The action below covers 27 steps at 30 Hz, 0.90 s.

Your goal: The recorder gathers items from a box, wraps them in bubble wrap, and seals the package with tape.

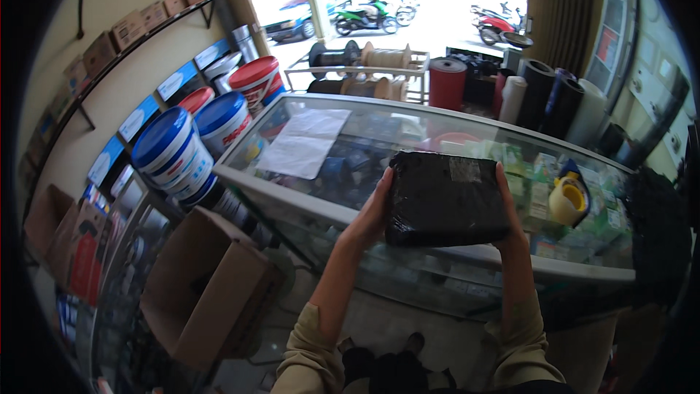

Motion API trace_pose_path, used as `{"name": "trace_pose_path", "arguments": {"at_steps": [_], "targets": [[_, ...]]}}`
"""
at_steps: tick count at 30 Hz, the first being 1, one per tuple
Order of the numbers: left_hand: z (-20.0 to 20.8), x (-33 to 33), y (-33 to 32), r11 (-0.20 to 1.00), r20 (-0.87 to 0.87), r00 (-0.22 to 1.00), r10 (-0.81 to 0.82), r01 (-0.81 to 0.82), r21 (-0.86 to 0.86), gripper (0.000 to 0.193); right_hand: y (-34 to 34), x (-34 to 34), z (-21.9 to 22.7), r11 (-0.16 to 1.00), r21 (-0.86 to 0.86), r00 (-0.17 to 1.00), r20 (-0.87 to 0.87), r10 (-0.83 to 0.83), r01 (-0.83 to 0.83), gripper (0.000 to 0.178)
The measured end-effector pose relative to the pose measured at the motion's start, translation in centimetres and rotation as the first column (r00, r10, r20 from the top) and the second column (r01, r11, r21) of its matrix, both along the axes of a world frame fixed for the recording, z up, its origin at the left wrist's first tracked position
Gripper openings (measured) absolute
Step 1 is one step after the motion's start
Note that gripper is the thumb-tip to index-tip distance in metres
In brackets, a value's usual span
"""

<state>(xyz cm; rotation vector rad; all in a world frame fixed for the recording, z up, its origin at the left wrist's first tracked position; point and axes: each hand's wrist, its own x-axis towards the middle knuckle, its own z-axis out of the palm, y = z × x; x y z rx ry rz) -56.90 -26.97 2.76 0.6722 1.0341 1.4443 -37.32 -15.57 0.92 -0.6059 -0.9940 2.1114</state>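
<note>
A box-shaped package [446, 204] wrapped in shiny black plastic is held up between my two hands, over the near edge of a glass display counter [343, 213]. A pale label or tape patch sits at its far top edge. My left hand [373, 208] presses its left side and my right hand [512, 208] its right side; part of the fingers is hidden behind it. On the glass top, a white sheet of paper [305, 142] lies to the left. A tape dispenser with a yellow roll [568, 201] stands to the right of the package.
An open cardboard box [211, 288] stands at the lower left. Blue- and red-lidded buckets [175, 153] are stacked beyond it. Cable spools [361, 62] on a rack and upright rolls of material [536, 95] stand behind the counter. Motorbikes [368, 16] are parked outside.
</note>
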Motion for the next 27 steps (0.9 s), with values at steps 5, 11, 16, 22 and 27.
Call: {"name": "trace_pose_path", "arguments": {"at_steps": [5,11,16,22,27], "targets": [[0.4,-3.0,-6.7,0.857,0.395,0.910,0.123,-0.298,0.421,0.069,-4.6,-8.4,-0.2,0.970,-0.013,0.962,-0.131,0.238,-0.241,0.064],[-3.7,-12.1,-16.2,0.813,0.605,0.793,-0.072,-0.305,0.496,0.078,-13.9,-19.6,-0.5,0.901,-0.147,0.896,-0.249,0.367,-0.409,0.061],[-5.0,-19.0,-25.7,0.760,0.685,0.727,0.048,-0.472,0.448,0.078,-21.1,-29.1,-2.1,0.801,-0.118,0.805,-0.192,0.562,-0.587,0.063],[-6.7,-25.4,-37.0,0.630,0.338,0.618,0.710,-0.772,0.088,0.078,-29.3,-39.7,-4.4,0.638,-0.239,0.679,-0.170,0.714,-0.732,0.053],[-9.1,-27.5,-42.6,0.581,0.297,0.516,0.804,-0.787,-0.207,0.081,-32.6,-46.2,-9.6,0.631,-0.290,0.655,0.020,0.755,-0.719,0.049]]}}
